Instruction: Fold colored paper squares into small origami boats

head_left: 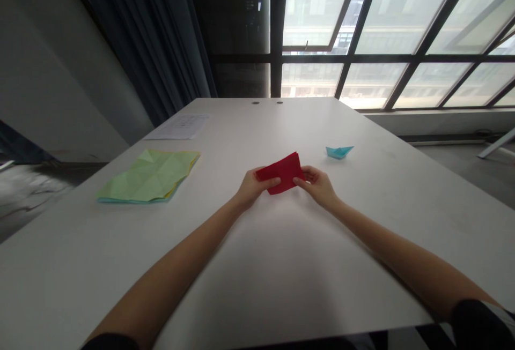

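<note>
Left hand pinches the left end of a folded red paper, thumb flat on the near face, other fingers mostly hidden behind it. Right hand grips the right end the same way, thumb at the lower corner, some curled fingers showing beside the edge. Paper sits between the two sets of fingers, tilted, right end higher; far face hidden, number of layers hard to make out, can't tell whether its lower edge touches the white table. Beyond the right fingers and off to their right, a small blue folded paper boat, apart from the hand. Well left of the left fingers, a creased green sheet covers most of the yellow and blue sheets under it, only edges showing. Farther past those, a printed page, text too small to read. Dark sleeves cut off by the frame.
</note>
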`<state>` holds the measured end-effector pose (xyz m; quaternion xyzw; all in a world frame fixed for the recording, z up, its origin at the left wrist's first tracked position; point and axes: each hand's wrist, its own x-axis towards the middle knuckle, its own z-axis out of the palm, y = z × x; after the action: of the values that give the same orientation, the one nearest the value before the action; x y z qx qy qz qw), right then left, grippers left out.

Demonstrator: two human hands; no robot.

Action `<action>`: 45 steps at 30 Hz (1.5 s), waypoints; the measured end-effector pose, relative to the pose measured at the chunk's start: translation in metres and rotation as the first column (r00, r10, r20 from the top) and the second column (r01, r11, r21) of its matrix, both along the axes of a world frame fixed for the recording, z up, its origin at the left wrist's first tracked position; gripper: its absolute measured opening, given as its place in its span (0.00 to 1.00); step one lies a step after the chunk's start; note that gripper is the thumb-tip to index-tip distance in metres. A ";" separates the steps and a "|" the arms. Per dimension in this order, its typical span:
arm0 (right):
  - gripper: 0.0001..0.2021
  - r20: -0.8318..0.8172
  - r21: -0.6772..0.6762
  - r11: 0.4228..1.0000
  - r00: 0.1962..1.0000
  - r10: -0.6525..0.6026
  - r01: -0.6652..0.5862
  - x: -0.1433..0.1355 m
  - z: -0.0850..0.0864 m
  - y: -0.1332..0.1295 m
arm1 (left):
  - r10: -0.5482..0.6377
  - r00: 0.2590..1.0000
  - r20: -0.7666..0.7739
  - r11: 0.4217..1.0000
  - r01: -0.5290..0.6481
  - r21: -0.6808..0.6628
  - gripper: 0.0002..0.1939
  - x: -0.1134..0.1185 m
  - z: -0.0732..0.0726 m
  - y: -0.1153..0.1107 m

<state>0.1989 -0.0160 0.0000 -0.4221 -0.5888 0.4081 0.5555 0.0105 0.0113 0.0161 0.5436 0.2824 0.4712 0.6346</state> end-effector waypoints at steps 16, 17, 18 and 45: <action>0.15 -0.065 -0.126 0.983 0.988 -0.141 0.132 0.002 0.010 0.001 | 0.563 0.722 -0.401 0.753 -0.248 0.610 0.31 0.001 -0.003 -0.004; 0.15 -0.106 -0.137 0.984 0.986 -0.127 0.112 0.001 0.010 0.000 | 0.539 0.711 -0.451 0.736 -0.138 0.662 0.35 0.003 -0.002 -0.009; 0.15 -0.145 -0.143 0.987 0.985 -0.097 0.076 0.000 0.011 -0.001 | 0.506 0.708 -0.492 0.728 -0.044 0.684 0.40 0.005 -0.001 -0.013; 0.15 0.147 -0.217 0.973 0.983 0.114 -0.080 0.004 0.007 0.005 | 0.218 0.976 -0.003 0.952 -0.214 -0.218 0.17 0.010 -0.015 0.001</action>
<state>0.2030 -0.0111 0.0069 -0.4805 -0.6045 0.4599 0.4384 0.0210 0.0125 0.0008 0.4321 0.3833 0.5098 0.6376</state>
